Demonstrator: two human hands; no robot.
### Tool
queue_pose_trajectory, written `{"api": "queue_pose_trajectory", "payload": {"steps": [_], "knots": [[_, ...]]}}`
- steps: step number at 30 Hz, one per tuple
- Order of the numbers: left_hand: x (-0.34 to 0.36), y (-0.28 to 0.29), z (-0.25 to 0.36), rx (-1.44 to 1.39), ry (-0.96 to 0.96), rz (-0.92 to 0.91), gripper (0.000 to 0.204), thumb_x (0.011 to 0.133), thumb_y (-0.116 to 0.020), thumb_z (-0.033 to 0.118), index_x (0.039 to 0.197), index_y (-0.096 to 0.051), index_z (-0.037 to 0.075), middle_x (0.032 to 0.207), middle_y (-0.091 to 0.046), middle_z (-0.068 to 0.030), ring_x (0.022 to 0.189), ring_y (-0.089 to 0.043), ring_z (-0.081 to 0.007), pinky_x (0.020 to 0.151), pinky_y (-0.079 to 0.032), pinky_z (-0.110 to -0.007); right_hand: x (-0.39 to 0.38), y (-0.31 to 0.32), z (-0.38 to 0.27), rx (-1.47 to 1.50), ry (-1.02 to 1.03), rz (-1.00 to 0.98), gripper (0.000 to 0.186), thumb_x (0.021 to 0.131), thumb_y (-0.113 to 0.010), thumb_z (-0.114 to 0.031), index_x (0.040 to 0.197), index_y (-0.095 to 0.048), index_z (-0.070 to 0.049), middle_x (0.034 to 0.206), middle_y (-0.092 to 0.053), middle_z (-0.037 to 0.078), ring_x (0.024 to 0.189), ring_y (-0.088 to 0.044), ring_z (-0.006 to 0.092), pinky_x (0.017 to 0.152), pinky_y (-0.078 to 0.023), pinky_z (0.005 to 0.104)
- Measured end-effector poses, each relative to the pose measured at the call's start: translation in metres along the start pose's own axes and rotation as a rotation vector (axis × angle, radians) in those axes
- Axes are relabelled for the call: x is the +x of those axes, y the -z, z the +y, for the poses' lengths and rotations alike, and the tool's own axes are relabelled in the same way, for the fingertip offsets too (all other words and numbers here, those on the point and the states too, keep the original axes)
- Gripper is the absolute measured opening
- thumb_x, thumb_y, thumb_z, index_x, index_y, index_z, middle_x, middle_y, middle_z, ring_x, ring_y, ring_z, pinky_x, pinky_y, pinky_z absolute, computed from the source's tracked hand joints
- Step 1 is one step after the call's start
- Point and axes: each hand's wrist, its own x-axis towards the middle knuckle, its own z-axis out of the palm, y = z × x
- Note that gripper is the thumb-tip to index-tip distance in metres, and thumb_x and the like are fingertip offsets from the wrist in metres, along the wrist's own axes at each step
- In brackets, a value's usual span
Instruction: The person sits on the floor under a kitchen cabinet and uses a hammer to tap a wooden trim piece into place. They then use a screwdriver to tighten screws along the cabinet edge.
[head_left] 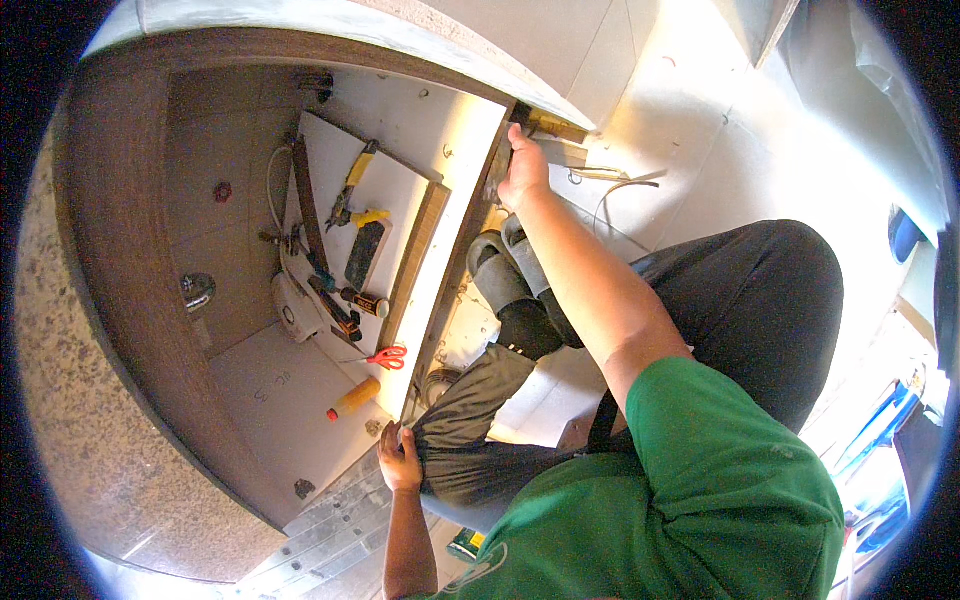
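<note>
My right hand [524, 172] grips the far end of a long dark wooden strip [458, 262] along the front edge of a cabinet floor. At the strip's near end, my left hand [400, 462] has its fingers curled round the edge. How the fingers wrap underneath is hidden. Beyond the strip, inside the open cabinet, lies a white board [328, 165] with brown edges. On and around it are a yellow-handled cutting tool [355, 180], a black block-shaped thing [366, 254], red-handled scissors [388, 357] and a yellow-orange tube [358, 397] with a red end.
A speckled stone countertop [120, 420] curves round the cabinet's left side. Inside are a pipe fitting [198, 290] and a red valve knob [222, 191]. My sandalled feet [505, 280] rest close to the strip. A loose wire [610, 195] lies on the tiled floor at right.
</note>
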Motion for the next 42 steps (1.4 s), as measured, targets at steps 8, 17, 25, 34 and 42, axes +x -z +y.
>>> {"api": "queue_pose_trajectory", "payload": {"steps": [8,17,25,34,42], "knots": [[0.001,0.0,-0.001,0.017,0.003,-0.007,0.048,0.102,-0.054,0.041,0.123,-0.067,-0.001,0.134,-0.062,-0.0228,0.129,-0.054,-0.0398,0.112,-0.039,-0.046,-0.009,-0.014,-0.001,0.066,0.069,-0.047,0.034,0.102,-0.059,-0.038,0.118,-0.068,-0.009,0.128,-0.069,0.008,0.118,-0.062,0.0277,0.109,-0.041,0.0487],[0.0,-0.002,-0.003,-0.022,0.011,-0.007,0.047,0.103,-0.054,0.04,0.122,-0.067,-0.001,0.134,-0.062,-0.0221,0.127,-0.055,-0.0397,0.111,-0.04,-0.046,0.002,-0.01,0.003,0.087,0.077,-0.088,0.036,0.1,-0.061,-0.039,0.119,-0.067,-0.009,0.127,-0.069,0.006,0.118,-0.063,0.0271,0.111,-0.04,0.0479],[0.0,0.001,0.003,-0.006,-0.025,0.017,0.049,0.102,-0.054,0.043,0.12,-0.068,-0.001,0.132,-0.063,-0.0211,0.125,-0.056,-0.0397,0.109,-0.041,-0.047,-0.008,0.003,0.001,0.078,0.049,-0.051,0.037,0.101,-0.06,-0.039,0.122,-0.065,-0.008,0.126,-0.069,0.008,0.117,-0.063,0.0275,0.108,-0.043,0.0471],[0.0,0.002,0.005,0.024,0.041,-0.009,0.051,0.102,-0.053,0.046,0.122,-0.067,0.001,0.133,-0.063,-0.0206,0.126,-0.056,-0.0393,0.11,-0.041,-0.047,-0.007,-0.01,-0.004,0.089,0.066,-0.044,0.034,0.102,-0.06,-0.035,0.119,-0.064,-0.005,0.125,-0.068,0.011,0.113,-0.063,0.0289,0.107,-0.045,0.0479],[-0.001,0.004,0.01,0.029,0.037,-0.027,0.048,0.103,-0.053,0.042,0.122,-0.067,-0.001,0.135,-0.062,-0.0213,0.13,-0.054,-0.0388,0.112,-0.04,-0.046,0.004,-0.011,-0.005,0.008,0.066,0.017,0.049,0.099,-0.062,-0.042,0.134,-0.059,-0.008,0.151,-0.053,0.01,0.139,-0.046,0.03,0.12,-0.023,0.0534]]}}
